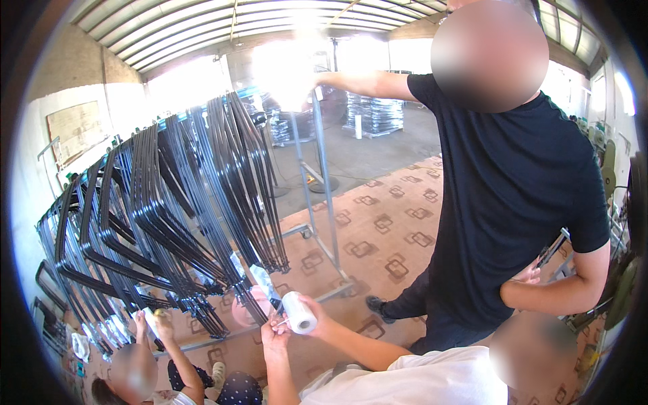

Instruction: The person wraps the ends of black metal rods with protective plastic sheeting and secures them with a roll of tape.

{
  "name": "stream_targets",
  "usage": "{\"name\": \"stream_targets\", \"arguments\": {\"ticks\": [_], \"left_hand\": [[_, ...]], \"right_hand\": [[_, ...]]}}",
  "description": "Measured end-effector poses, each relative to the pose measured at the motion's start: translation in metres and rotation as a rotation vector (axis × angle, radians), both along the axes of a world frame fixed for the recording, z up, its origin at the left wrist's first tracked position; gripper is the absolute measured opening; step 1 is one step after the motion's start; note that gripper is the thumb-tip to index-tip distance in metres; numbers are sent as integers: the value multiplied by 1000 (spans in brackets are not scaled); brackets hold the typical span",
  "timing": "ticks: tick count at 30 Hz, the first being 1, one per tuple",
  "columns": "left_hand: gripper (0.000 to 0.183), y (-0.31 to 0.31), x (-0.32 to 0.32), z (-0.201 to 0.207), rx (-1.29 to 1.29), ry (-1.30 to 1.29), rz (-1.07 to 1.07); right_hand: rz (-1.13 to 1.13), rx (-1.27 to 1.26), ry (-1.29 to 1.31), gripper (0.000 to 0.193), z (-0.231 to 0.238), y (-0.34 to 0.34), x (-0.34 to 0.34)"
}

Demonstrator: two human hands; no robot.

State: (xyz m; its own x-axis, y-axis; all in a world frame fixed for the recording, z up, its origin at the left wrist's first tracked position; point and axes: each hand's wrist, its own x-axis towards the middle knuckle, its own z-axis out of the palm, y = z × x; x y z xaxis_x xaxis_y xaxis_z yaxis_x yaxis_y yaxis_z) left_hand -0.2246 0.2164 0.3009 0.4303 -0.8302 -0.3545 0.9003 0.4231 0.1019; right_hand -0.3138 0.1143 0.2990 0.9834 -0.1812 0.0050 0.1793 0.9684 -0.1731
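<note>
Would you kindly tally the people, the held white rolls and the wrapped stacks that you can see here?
People: 3
Held white rolls: 2
Wrapped stacks: 2 visible; glare may hide more
Total: 7 visible

No text, label, number or sign readable anywhere. Wall board [74,131]: any marks too blurred to read. Roll [300,312]: print, if any, not legible. Bars [145,172]: any labels too small. Wrapped stacks [381,111]: too far off.
</note>
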Motion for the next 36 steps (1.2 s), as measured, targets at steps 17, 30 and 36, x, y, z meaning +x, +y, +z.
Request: {"name": "stream_targets", "arguments": {"ticks": [17, 30, 36], "left_hand": [[30, -3, 3, 15, -85, -31, 96], [10, -43, -6, 56, -573, -376, 352], [15, -33, -2, 42, -606, 131, 248]], "right_hand": [[-61, -74, -154, 40, 7, -4, 15], [125, -73, -22, 38, 72, -42, 19], [189, 137, 123, 45, 74, -29, 21]]}}
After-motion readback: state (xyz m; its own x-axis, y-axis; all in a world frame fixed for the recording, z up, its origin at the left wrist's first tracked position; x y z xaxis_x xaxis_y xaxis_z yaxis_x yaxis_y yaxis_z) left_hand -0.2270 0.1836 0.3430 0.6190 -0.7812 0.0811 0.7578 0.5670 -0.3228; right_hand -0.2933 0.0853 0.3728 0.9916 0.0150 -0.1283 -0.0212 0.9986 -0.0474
